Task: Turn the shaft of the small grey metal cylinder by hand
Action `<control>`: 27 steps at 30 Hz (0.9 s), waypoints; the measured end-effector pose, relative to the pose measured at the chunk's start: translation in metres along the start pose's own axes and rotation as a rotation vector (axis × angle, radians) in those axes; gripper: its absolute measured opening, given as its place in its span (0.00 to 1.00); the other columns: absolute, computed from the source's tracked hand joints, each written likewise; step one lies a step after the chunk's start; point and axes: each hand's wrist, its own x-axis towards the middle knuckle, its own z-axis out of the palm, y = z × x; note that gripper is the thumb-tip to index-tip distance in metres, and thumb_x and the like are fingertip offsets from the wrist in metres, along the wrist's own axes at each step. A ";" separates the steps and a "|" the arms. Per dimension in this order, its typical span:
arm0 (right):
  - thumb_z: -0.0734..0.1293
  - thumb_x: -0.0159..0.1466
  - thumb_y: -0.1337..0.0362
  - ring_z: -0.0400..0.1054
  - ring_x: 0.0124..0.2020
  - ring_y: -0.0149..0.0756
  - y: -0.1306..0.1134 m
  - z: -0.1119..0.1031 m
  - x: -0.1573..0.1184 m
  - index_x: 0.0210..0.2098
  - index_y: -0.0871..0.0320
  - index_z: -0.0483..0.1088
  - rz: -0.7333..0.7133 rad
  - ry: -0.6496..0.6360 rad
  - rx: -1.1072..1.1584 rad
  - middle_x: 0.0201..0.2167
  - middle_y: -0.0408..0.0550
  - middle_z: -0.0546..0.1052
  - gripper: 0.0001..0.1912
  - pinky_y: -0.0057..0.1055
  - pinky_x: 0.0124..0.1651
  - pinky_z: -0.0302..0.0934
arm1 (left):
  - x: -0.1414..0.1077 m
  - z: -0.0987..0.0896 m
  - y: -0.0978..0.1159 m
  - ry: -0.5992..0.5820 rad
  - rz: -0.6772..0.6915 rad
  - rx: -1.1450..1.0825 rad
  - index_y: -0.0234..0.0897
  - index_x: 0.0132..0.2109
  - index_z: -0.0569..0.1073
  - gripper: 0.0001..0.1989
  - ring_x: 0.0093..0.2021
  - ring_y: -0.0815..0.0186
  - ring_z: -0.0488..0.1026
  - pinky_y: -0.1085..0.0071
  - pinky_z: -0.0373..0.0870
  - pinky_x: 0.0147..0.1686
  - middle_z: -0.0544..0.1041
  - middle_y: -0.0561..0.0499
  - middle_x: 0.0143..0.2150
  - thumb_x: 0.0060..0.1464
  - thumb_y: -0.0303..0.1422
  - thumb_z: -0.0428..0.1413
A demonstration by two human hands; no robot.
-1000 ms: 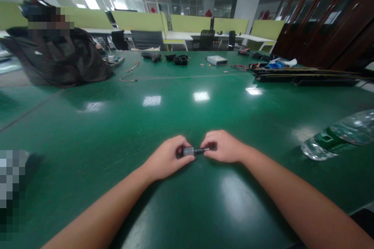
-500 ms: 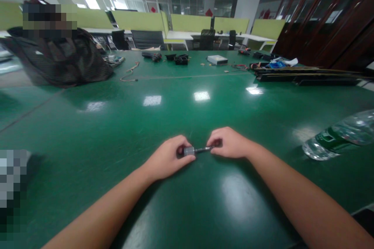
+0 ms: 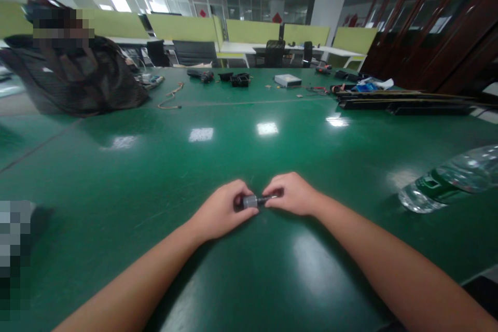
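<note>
A small tool with a grey cylindrical body (image 3: 250,201) and a thin dark shaft lies low over the green table (image 3: 233,150), pointing right. My left hand (image 3: 223,209) is wrapped round the grey body from the left, thumb along the near side. Pinched on the dark shaft from the right is my right hand (image 3: 291,194), its fingertips close to the grey body. The tool's left end is mostly hidden in my left hand.
A clear bottle with a green label (image 3: 443,187) lies at the right. A dark bag (image 3: 89,78) stands at the far left. Along the back are a cable (image 3: 171,99), a white box (image 3: 288,80), black parts (image 3: 240,80) and long dark strips (image 3: 408,101).
My right hand has moved left along the shaft, nearer to the grey body and my left hand. My left hand has kept its hold. The view has shifted slightly.
</note>
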 end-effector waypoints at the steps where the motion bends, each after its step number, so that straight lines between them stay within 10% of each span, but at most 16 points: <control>1: 0.73 0.58 0.65 0.71 0.33 0.31 -0.003 0.005 0.002 0.38 0.58 0.79 -0.027 0.007 -0.019 0.33 0.46 0.79 0.08 0.26 0.37 0.60 | 0.000 0.000 0.000 0.005 0.004 -0.001 0.37 0.39 0.72 0.13 0.32 0.65 0.69 0.71 0.63 0.31 0.72 0.51 0.33 0.53 0.41 0.60; 27: 0.70 0.60 0.66 0.70 0.36 0.33 -0.003 0.008 0.001 0.40 0.58 0.78 -0.153 -0.006 -0.089 0.34 0.46 0.78 0.09 0.27 0.39 0.60 | -0.001 0.000 0.000 -0.003 -0.002 -0.023 0.37 0.40 0.72 0.12 0.32 0.65 0.69 0.71 0.64 0.32 0.72 0.52 0.33 0.58 0.42 0.57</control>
